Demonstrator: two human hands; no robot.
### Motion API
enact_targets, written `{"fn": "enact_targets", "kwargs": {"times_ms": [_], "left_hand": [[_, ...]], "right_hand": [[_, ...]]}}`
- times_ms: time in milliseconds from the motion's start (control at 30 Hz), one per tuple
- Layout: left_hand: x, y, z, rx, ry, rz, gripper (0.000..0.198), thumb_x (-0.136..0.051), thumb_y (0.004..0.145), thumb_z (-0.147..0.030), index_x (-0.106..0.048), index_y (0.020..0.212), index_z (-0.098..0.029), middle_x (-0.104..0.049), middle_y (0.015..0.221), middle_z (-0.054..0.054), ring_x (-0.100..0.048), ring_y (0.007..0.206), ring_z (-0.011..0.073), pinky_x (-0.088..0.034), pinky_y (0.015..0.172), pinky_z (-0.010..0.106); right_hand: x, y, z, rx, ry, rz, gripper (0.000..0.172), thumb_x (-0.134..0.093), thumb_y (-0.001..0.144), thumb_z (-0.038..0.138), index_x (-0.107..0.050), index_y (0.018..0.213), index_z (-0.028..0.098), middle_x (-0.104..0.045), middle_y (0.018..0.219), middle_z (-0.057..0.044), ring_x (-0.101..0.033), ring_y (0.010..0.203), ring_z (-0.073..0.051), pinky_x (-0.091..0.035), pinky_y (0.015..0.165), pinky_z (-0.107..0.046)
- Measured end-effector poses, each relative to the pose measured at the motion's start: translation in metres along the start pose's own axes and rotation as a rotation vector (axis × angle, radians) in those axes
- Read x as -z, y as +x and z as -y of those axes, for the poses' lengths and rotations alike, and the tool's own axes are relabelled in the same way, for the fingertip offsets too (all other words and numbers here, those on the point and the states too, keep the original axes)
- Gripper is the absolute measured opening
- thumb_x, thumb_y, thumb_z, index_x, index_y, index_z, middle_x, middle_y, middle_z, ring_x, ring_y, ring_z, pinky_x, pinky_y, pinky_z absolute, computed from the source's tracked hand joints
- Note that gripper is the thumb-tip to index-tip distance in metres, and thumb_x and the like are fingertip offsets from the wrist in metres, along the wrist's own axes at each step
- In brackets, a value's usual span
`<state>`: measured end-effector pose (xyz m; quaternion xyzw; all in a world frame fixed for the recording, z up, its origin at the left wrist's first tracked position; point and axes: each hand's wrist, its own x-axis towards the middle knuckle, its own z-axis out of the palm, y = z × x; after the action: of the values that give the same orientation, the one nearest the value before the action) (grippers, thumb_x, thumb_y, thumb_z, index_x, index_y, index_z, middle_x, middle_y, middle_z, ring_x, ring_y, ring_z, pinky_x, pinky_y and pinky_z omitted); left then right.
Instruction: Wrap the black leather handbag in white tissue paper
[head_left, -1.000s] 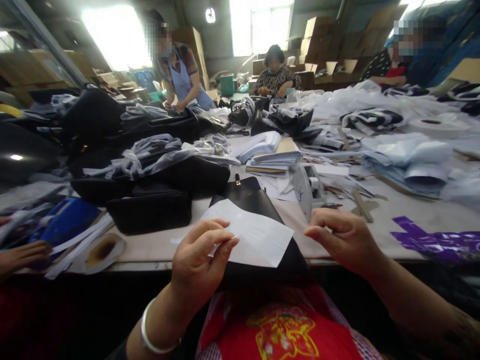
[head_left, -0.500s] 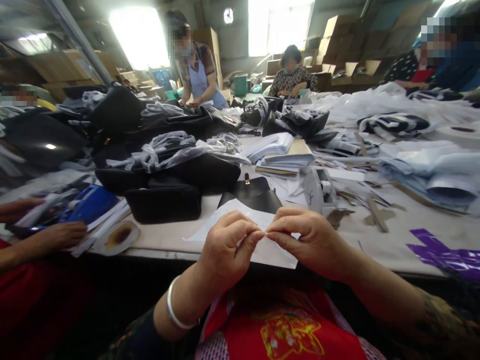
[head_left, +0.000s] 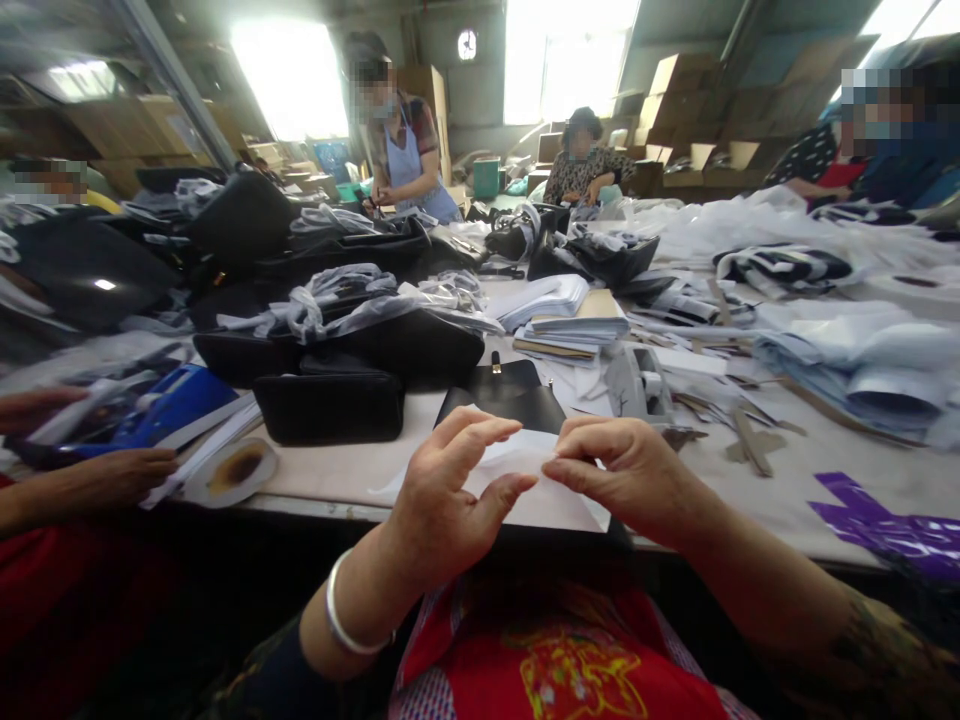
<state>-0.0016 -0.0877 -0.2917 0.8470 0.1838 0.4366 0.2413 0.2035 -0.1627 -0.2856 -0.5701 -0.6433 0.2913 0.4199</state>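
Note:
Above the table's front edge, my left hand has its thumb and fingers apart with nothing between them. Beside it, my right hand pinches thumb against forefinger, apparently on the thin white sheet of paper; the exact grip point is hard to see. This sheet spreads beneath both hands, over a flat black leather-like bag with a small gold-coloured clasp. The bag's near part is mostly covered by the paper and my hands.
Black bags stand to the left, beside a roll of tape. Stacked papers, a grey tape dispenser and purple plastic lie ahead and right. A co-worker's hand is at left; other people are across the table.
My left fingers have parted and let go at the pinch point, where both hands' fingertips met before. My right hand still pinches and has shifted slightly right.

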Motion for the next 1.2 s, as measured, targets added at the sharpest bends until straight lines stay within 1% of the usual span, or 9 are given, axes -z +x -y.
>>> {"fn": "enact_targets", "kwargs": {"times_ms": [267,433,567,700,900,1000,1067,1133,1200], "left_hand": [[0.001,0.001,-0.006,-0.054,0.02,-0.003,0.033,-0.075,0.087,-0.024,-0.066,0.119,-0.019,-0.068,0.105,0.01,-0.066,0.097,0.0202,-0.058,0.085,0.033],[0.004,-0.003,-0.006,-0.054,0.018,-0.021,0.026,-0.081,0.082,-0.028,-0.067,0.103,-0.019,-0.066,0.106,0.01,-0.066,0.1,0.022,-0.059,0.087,0.034],[0.016,-0.012,0.0,-0.026,0.069,0.074,0.031,-0.086,0.075,-0.036,-0.066,0.092,-0.02,-0.066,0.112,0.012,-0.067,0.103,0.0253,-0.059,0.088,0.038],[0.024,-0.023,0.007,-0.051,0.171,0.199,0.012,-0.076,0.083,-0.02,-0.065,0.081,-0.021,-0.063,0.121,0.011,-0.063,0.115,0.0279,-0.057,0.097,0.045],[0.017,-0.035,0.009,-0.182,0.271,0.228,0.009,-0.069,0.087,-0.017,-0.064,0.079,-0.019,-0.057,0.136,0.014,-0.05,0.136,0.0331,-0.046,0.113,0.054],[0.013,-0.038,0.009,-0.222,0.355,0.187,0.012,-0.066,0.088,-0.014,-0.063,0.077,-0.018,-0.049,0.151,0.013,-0.038,0.146,0.0358,-0.038,0.118,0.058],[0.01,-0.041,0.011,-0.256,0.382,0.18,0.013,-0.064,0.088,-0.012,-0.062,0.077,-0.019,-0.049,0.153,0.01,-0.036,0.149,0.0354,-0.032,0.121,0.06],[0.007,-0.045,0.017,-0.281,0.35,0.22,0.013,-0.06,0.088,-0.011,-0.061,0.078,-0.02,-0.056,0.147,0.009,-0.043,0.145,0.0319,-0.032,0.122,0.057],[0.004,-0.049,0.025,-0.282,0.274,0.281,0.013,-0.055,0.087,-0.01,-0.059,0.08,-0.021,-0.065,0.135,0.008,-0.055,0.134,0.0272,-0.038,0.119,0.052]], "right_hand": [[-0.001,0.002,0.0,-0.042,0.056,-0.079,0.036,-0.077,0.081,0.044,-0.063,0.059,0.019,-0.054,0.061,0.001,-0.046,0.06,-0.013,-0.035,0.054,-0.028],[0.002,0.0,-0.002,-0.066,0.102,-0.127,0.038,-0.079,0.077,0.045,-0.062,0.057,0.018,-0.052,0.061,0.001,-0.045,0.06,-0.013,-0.034,0.055,-0.028],[0.004,0.003,-0.008,-0.13,0.16,-0.139,0.036,-0.081,0.074,0.047,-0.065,0.06,0.018,-0.056,0.064,-0.001,-0.047,0.062,-0.014,-0.036,0.056,-0.028],[0.004,0.011,-0.016,-0.165,0.264,-0.168,0.039,-0.084,0.07,0.05,-0.064,0.059,0.018,-0.055,0.062,0.0,-0.047,0.062,-0.014,-0.036,0.056,-0.028],[0.008,0.024,-0.028,-0.262,0.361,-0.265,0.044,-0.085,0.066,0.056,-0.065,0.066,0.017,-0.057,0.062,0.001,-0.046,0.056,-0.012,-0.035,0.049,-0.025],[0.02,0.042,-0.043,-0.289,0.362,-0.393,0.046,-0.085,0.065,0.059,-0.066,0.073,0.017,-0.059,0.062,0.001,-0.047,0.053,-0.011,-0.036,0.046,-0.024],[0.035,0.061,-0.055,-0.283,0.415,-0.471,0.048,-0.085,0.063,0.06,-0.065,0.072,0.017,-0.059,0.059,0.003,-0.047,0.05,-0.011,-0.036,0.045,-0.023],[0.055,0.08,-0.064,-0.217,0.539,-0.522,0.049,-0.088,0.059,0.058,-0.061,0.07,0.019,-0.061,0.06,0.003,-0.05,0.051,-0.011,-0.042,0.047,-0.024],[0.073,0.091,-0.067,-0.103,0.665,-0.538,0.05,-0.089,0.058,0.057,-0.059,0.073,0.02,-0.067,0.068,0.001,-0.058,0.057,-0.014,-0.051,0.055,-0.027]]}}
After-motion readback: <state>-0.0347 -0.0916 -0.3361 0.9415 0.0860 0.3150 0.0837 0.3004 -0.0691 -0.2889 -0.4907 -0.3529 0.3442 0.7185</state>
